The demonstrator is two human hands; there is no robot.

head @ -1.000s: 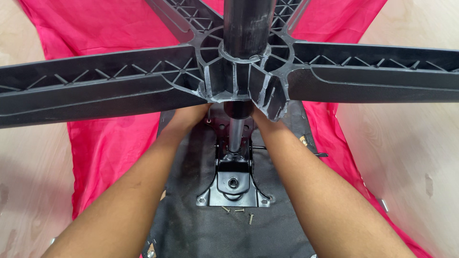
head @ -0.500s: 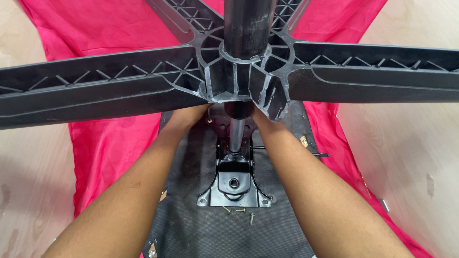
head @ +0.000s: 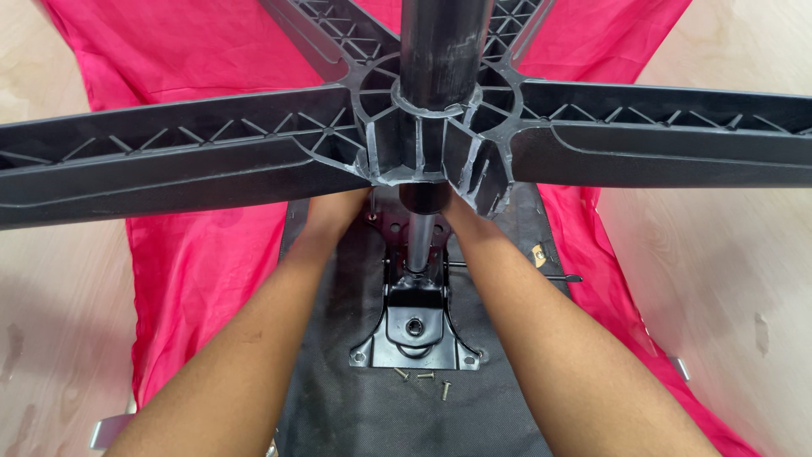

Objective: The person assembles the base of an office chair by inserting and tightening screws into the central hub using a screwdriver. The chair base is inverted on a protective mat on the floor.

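From left to right, very little has shifted over the last second: our left forearm runs up from the lower left as it did before, and our left hand [head: 338, 211] is still tucked under the hub of the black star-shaped chair base [head: 423, 135], so we cannot tell whether it is clenched or loose; only the wrist shows. The base itself sits a touch higher in view than a second ago, and a little more of the shiny gas cylinder [head: 420, 241] shows below the hub, between our wrists. That rod stands upright in the black metal seat plate [head: 414, 326], which lies on the dark underside of the seat [head: 355, 406], with a red cloth [head: 203, 254] spread beneath on the pale wooden floor [head: 51, 338]. A few loose screws [head: 423, 379] lie just in front of the plate. Our right hand [head: 461, 216] is likewise hidden up under the hub, its grip not visible. We judge both hands are holding the hub steady on the cylinder, with the base barely moving.
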